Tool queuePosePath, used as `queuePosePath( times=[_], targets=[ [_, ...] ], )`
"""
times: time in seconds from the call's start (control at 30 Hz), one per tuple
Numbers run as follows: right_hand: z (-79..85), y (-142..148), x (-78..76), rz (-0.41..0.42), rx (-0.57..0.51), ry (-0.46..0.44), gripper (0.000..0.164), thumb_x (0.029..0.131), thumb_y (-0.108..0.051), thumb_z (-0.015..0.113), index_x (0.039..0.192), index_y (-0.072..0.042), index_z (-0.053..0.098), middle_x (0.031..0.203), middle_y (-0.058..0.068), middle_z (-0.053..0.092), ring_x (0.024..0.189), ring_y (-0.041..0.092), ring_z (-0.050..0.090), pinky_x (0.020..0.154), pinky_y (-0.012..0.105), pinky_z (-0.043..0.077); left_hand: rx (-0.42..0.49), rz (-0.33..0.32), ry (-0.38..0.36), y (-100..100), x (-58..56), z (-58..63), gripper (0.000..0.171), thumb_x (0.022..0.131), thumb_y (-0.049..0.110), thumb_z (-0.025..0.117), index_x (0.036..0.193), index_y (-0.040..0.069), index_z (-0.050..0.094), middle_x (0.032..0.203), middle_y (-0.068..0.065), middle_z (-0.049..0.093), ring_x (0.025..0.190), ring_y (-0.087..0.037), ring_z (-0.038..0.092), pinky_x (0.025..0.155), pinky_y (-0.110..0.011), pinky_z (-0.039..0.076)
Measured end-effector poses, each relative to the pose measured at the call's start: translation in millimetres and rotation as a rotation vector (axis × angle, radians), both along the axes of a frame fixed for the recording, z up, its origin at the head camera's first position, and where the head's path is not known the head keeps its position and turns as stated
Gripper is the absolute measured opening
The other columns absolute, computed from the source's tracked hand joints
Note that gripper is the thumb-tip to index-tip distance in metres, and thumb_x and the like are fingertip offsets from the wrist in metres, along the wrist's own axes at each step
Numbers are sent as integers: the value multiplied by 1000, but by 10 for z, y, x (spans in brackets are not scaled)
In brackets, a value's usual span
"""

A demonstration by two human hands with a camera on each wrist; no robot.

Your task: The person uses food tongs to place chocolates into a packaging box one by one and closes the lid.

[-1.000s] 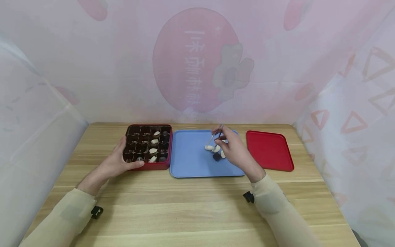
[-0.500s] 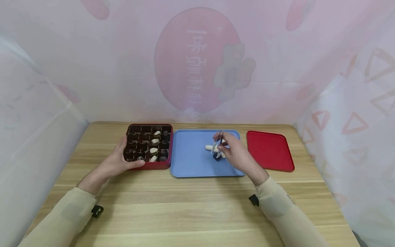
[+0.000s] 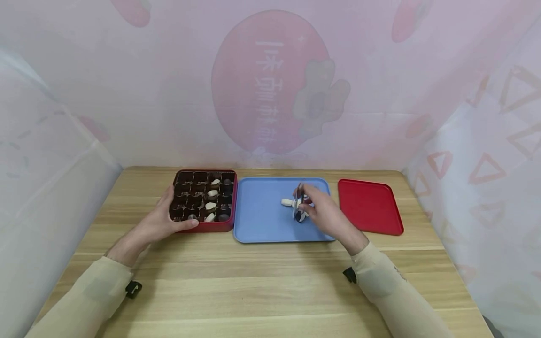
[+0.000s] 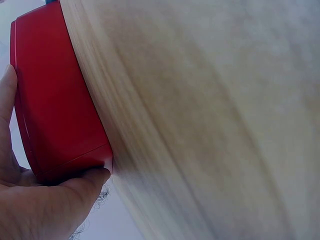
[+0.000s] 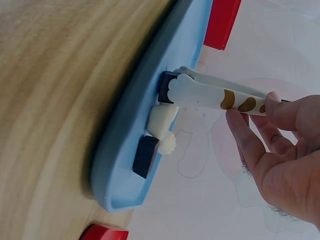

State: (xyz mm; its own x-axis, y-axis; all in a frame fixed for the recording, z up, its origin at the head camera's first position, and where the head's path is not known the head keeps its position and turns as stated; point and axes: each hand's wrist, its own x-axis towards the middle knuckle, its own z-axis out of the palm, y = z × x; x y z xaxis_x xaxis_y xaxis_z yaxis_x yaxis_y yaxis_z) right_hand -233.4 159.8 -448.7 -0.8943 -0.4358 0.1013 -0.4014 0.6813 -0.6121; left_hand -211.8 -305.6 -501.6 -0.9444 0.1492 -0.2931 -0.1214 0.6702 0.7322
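My left hand (image 3: pixel 159 220) grips the near left corner of a red box (image 3: pixel 216 227), thumb over the front rim. Its brown divided insert holds white and dark chocolates, mostly in the right columns. Over the blue tray (image 3: pixel 262 225), my right hand (image 3: pixel 325 211) pinches white tongs (image 5: pixel 210 95) with brown patches and scalloped tips. In the right wrist view the tips are on either side of a dark chocolate (image 5: pixel 166 87) on the tray. Beside it lie a white chocolate (image 5: pixel 161 121) and another dark chocolate (image 5: pixel 145 156).
A flat red tray (image 3: pixel 369 206) lies to the right of the blue one. The red box stands against the blue tray's left edge. A pale printed sheet (image 3: pixel 169 94) rises behind the wooden table (image 3: pixel 236 281).
The right hand has lowered the tongs slightly toward me, from the white chocolates to the dark one, and the tips have drawn closer together. The left hand stays on the box.
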Motion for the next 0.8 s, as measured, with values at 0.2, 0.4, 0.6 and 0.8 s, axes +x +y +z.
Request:
queuePosePath(
  times=[0.2,0.4,0.6,0.8],
  targets=[
    [-23,0,17,-53,35,-41,20,102,-10,69,120,-14,62,115,4,69,113,25,74,91,37,66,-4,-4,4,3,-3,3,145,80,64,84,164,26,-28,174,-2,-30,163,-47,-18,128,-76,0],
    [-21,-53,15,-41,9,25,19,100,-7,71,117,-13,63,114,3,69,113,22,74,95,36,66,1,-1,3,2,-7,-4,146,79,65,85,164,26,-28,174,-1,-30,163,-48,-18,128,-77,0],
    [34,-179,14,-39,-24,75,21,100,-7,71,117,-14,63,116,3,71,109,22,77,92,35,66,-17,-5,10,0,-6,-1,147,78,67,84,164,25,-28,174,-4,-29,162,-50,-17,127,-78,0],
    [103,-345,7,-54,-65,63,19,102,-10,68,120,-15,62,115,3,72,111,21,76,90,32,66,-31,-5,7,3,4,12,146,79,66,84,163,25,-28,174,-4,-30,162,-51,-16,127,-78,1]
  ],
)
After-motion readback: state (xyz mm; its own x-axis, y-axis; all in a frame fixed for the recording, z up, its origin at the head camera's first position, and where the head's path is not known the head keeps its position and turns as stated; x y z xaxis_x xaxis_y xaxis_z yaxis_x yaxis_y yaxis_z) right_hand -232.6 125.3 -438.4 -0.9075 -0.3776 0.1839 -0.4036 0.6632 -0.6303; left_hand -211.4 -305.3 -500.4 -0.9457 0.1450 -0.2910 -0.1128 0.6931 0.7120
